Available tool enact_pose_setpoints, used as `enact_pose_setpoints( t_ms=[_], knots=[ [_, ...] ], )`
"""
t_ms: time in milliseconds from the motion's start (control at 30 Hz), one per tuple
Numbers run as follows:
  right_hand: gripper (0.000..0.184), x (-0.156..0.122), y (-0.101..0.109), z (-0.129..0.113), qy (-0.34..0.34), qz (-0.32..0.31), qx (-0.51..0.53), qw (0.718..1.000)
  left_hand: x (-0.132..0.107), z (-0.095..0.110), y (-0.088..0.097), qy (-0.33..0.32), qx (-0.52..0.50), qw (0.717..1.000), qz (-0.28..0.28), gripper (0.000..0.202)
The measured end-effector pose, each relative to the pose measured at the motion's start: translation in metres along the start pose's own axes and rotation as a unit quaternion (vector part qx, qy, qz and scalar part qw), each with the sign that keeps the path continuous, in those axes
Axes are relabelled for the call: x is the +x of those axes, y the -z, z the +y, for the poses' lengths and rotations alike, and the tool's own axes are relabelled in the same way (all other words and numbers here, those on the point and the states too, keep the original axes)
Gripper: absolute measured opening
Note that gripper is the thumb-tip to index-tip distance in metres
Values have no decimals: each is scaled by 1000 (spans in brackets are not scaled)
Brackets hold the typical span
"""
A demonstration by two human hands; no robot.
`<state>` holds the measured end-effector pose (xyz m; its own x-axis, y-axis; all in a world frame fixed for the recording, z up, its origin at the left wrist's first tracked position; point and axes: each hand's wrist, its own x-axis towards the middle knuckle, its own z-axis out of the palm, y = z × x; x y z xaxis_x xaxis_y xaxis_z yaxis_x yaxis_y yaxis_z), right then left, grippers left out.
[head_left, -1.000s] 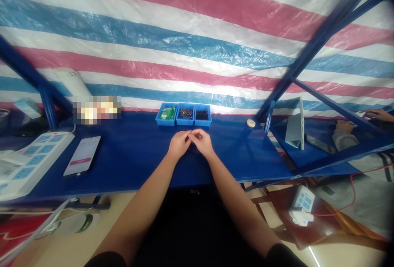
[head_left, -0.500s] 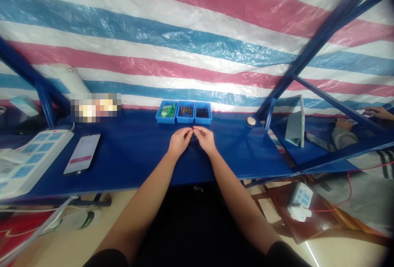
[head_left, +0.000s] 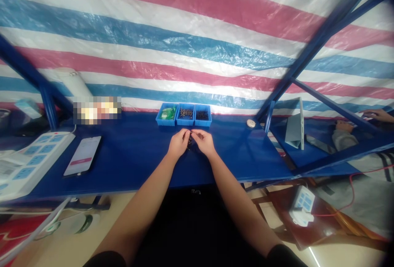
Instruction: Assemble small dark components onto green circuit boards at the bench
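Note:
My left hand [head_left: 178,143] and my right hand [head_left: 204,141] meet over the blue table, thumbs and fingers pinched close together. What lies between the fingertips is too small to name. Just below and between the hands shows a cluster of small dark and brass-coloured pieces [head_left: 189,143], partly hidden by the fingers. Behind the hands stand three blue bins in a row. The left bin [head_left: 166,123] holds a green plastic bag, the middle bin [head_left: 184,122] small brass-coloured pieces [head_left: 186,113], and the right bin [head_left: 203,123] small black pieces [head_left: 202,115].
On the left lie a phone [head_left: 82,156] and a large white power strip [head_left: 40,160]. A round whitish object [head_left: 250,123] sits near the right frame post [head_left: 269,117]. Beyond the post are a tablet-like stand [head_left: 295,129] and another person's hands [head_left: 344,126]. Striped sheeting hangs behind.
My fingertips have drawn slightly apart, and more of the small pieces between the hands shows. The camera view has shifted a little; the bins stay in place.

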<state>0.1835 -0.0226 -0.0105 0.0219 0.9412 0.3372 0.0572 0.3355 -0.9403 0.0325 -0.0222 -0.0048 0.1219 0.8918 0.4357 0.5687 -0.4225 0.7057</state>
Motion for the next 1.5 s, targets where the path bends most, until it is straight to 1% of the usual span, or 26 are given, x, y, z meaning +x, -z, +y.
enact_pose_setpoints(
  t_ms=[100,233,367,500,633,767,900,1133,1333,1500],
  knots=[
    [29,2,1,2,2,7,8,1000,-1,0,-1,-1,-36,999,11,24],
    [29,4,1,5,-8,-6,29,1000,0,0,-3,-15,-64,998,11,22],
    [34,2,-1,4,-1,-7,25,1000,1,-1,-2,-10,-47,999,5,24],
    [30,-1,-2,-1,17,-10,14,1000,0,-1,0,0,-31,1000,-1,28],
    [29,-1,0,-5,8,12,-8,1000,-1,0,0,9,-49,999,-14,26],
    [30,1,2,-3,-8,21,4,1000,-1,2,0,9,-78,997,-16,24],
    [31,1,1,0,-16,13,11,1000,-1,4,1,6,-76,997,-7,23],
    [29,-2,-1,-1,12,-8,2,1000,0,2,2,18,-55,998,-7,21],
    [30,-2,2,-2,-2,6,-10,1000,-2,3,0,19,-103,994,-18,23],
    [31,-1,1,-2,1,3,-7,1000,-1,1,0,16,-88,996,-14,24]
  ],
)
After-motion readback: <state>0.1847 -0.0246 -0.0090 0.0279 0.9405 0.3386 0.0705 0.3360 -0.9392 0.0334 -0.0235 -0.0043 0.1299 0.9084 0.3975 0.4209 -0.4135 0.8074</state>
